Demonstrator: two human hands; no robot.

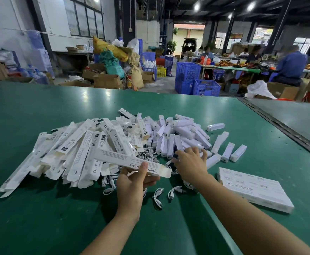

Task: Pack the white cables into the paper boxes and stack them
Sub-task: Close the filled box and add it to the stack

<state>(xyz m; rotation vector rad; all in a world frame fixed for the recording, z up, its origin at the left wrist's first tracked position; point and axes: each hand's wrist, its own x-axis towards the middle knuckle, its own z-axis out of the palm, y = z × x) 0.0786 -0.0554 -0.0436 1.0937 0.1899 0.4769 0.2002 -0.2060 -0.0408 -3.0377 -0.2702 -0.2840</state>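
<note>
Fingers of left hand (132, 181) grip a paper box (130, 161); right hand (191, 165) reaches forward, spread, empty.

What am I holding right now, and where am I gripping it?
The left hand grips a long paper box near its open end, thumb on top. The right hand seems to hold nothing.

white boxes (73, 150) w/ black print, green table (40, 208)
</note>
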